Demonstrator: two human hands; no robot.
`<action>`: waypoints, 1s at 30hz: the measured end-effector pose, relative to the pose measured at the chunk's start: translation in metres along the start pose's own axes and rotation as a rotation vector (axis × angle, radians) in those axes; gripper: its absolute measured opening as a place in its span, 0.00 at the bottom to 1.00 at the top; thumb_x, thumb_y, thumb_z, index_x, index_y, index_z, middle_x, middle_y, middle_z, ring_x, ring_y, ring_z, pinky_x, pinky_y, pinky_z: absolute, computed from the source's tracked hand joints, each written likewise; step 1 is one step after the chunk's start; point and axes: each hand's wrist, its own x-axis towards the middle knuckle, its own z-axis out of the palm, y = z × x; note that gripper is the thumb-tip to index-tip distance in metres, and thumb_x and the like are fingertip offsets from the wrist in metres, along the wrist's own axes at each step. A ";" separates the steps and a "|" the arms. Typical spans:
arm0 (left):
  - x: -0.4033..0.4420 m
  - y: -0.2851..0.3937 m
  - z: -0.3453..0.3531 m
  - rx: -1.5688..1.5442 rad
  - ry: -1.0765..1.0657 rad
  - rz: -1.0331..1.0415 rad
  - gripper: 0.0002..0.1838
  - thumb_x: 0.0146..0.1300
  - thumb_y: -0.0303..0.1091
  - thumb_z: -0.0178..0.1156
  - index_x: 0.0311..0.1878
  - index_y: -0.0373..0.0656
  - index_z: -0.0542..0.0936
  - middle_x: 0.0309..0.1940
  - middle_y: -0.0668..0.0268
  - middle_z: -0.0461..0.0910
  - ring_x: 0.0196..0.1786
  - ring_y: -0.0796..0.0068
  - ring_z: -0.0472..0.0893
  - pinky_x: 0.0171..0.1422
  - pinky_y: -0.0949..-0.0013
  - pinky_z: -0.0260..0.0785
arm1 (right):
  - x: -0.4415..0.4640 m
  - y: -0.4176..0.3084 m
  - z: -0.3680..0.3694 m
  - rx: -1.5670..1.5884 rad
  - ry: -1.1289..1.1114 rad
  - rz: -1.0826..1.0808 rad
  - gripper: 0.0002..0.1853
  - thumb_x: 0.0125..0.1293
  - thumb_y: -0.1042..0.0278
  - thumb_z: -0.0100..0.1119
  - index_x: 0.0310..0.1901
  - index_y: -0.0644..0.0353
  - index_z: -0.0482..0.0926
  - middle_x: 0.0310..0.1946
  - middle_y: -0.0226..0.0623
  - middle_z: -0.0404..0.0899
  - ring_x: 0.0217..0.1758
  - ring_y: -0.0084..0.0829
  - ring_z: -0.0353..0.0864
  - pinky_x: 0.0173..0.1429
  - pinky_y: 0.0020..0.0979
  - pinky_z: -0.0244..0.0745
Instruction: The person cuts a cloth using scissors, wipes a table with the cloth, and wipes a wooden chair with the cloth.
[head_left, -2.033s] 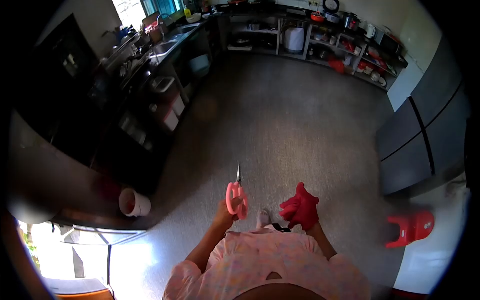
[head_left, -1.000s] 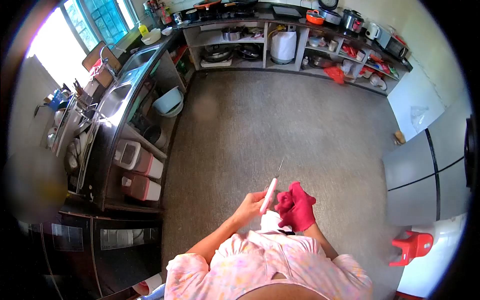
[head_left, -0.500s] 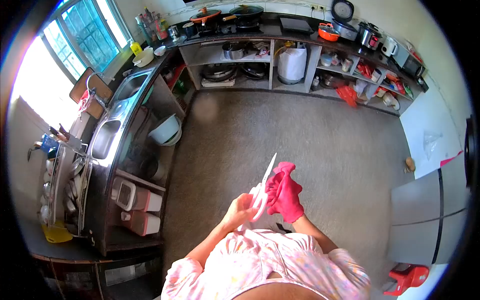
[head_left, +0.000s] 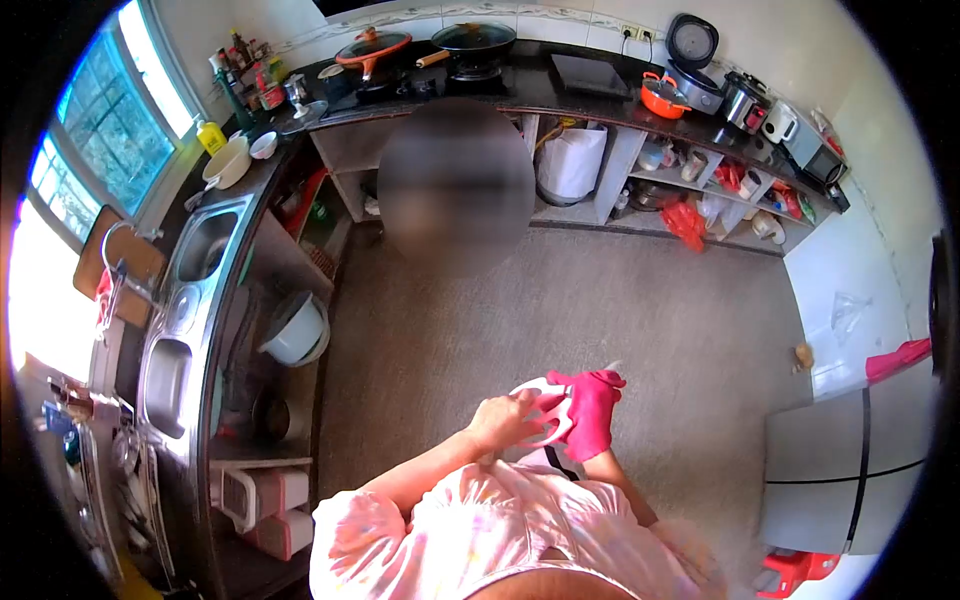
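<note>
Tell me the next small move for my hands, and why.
I'd probably settle your right hand around the scissors before the left hand lets go: both meet at the handles, and what looks like the tip shows just past the red glove.

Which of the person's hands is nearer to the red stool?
Right. The gloved right hand is left of the red stool; the left hand, holding the scissors, is farther left.
</note>
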 end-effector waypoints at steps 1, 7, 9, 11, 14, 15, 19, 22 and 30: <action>0.014 -0.002 -0.006 0.053 0.007 0.041 0.27 0.48 0.47 0.60 0.47 0.40 0.68 0.36 0.51 0.77 0.36 0.52 0.78 0.38 0.55 0.71 | 0.011 -0.006 0.003 0.001 0.018 -0.001 0.22 0.59 0.40 0.43 0.27 0.53 0.64 0.18 0.26 0.66 0.14 0.19 0.61 0.18 0.21 0.56; 0.099 -0.052 0.001 0.085 -0.005 0.209 0.28 0.52 0.36 0.54 0.59 0.58 0.63 0.46 0.62 0.72 0.39 0.54 0.77 0.39 0.54 0.72 | 0.083 -0.038 0.004 0.005 0.101 -0.012 0.20 0.58 0.43 0.44 0.30 0.54 0.64 0.20 0.26 0.67 0.15 0.20 0.62 0.19 0.22 0.57; 0.119 -0.045 -0.037 0.149 -0.039 0.255 0.27 0.52 0.36 0.54 0.58 0.58 0.63 0.44 0.61 0.73 0.38 0.54 0.77 0.39 0.54 0.72 | 0.115 -0.051 0.005 -0.002 0.101 -0.015 0.19 0.58 0.44 0.44 0.31 0.54 0.63 0.20 0.26 0.67 0.15 0.20 0.63 0.20 0.22 0.57; 0.146 -0.051 -0.059 0.085 0.005 0.224 0.20 0.58 0.48 0.50 0.51 0.51 0.69 0.41 0.52 0.75 0.35 0.52 0.78 0.35 0.54 0.72 | 0.148 -0.065 0.007 -0.016 0.084 -0.023 0.19 0.58 0.45 0.45 0.32 0.55 0.63 0.21 0.27 0.68 0.16 0.20 0.63 0.20 0.22 0.57; 0.188 -0.057 -0.097 -0.020 0.033 -0.015 0.26 0.45 0.40 0.60 0.51 0.49 0.71 0.34 0.55 0.78 0.34 0.50 0.77 0.39 0.56 0.70 | 0.202 -0.095 0.017 -0.051 0.037 -0.063 0.18 0.58 0.46 0.45 0.33 0.55 0.63 0.21 0.27 0.68 0.16 0.20 0.64 0.20 0.22 0.58; 0.203 -0.069 -0.101 -0.047 0.012 -0.086 0.23 0.42 0.40 0.63 0.45 0.45 0.75 0.31 0.54 0.78 0.34 0.52 0.78 0.40 0.59 0.70 | 0.220 -0.106 0.022 -0.059 0.025 -0.077 0.18 0.58 0.47 0.46 0.33 0.55 0.63 0.22 0.27 0.68 0.16 0.20 0.64 0.21 0.22 0.58; 0.263 -0.102 -0.135 -0.080 0.053 -0.156 0.21 0.39 0.38 0.65 0.39 0.42 0.77 0.27 0.58 0.79 0.31 0.64 0.80 0.38 0.64 0.70 | 0.285 -0.164 0.031 -0.116 -0.023 -0.144 0.17 0.58 0.49 0.46 0.35 0.56 0.63 0.23 0.27 0.69 0.17 0.20 0.65 0.21 0.22 0.58; 0.307 -0.137 -0.143 -0.182 0.099 -0.248 0.19 0.40 0.42 0.62 0.35 0.40 0.78 0.28 0.53 0.79 0.33 0.59 0.80 0.38 0.61 0.70 | 0.323 -0.198 0.027 -0.165 -0.019 -0.176 0.17 0.58 0.50 0.47 0.36 0.56 0.63 0.24 0.27 0.69 0.18 0.20 0.65 0.22 0.22 0.59; 0.414 -0.205 -0.160 -0.402 0.239 -0.511 0.16 0.46 0.44 0.59 0.28 0.38 0.81 0.19 0.63 0.79 0.25 0.78 0.77 0.30 0.68 0.68 | 0.396 -0.233 0.005 -0.393 0.011 -0.130 0.16 0.58 0.54 0.48 0.40 0.58 0.62 0.26 0.28 0.70 0.19 0.21 0.67 0.24 0.22 0.60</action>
